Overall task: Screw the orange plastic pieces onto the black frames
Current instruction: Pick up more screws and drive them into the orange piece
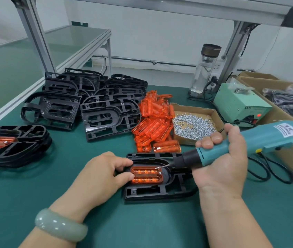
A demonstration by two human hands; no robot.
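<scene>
Holding the orange piece seated in the black frame, front-centre on the mat, our left hand pinches its left end. Right hand wraps the screwdriver, which sits slanted. We'd square it over the piece's right end before triggering.

bangle: thick, round, glossy, pale green stone look with white glints, worn on the left wrist
left hand: bare, just beyond the bangle; short plain nails
right hand: bare, well right of the bangle; short plain nails
left forearm: unclothed behind the bangle
right forearm: unclothed, right of the bangle
</scene>
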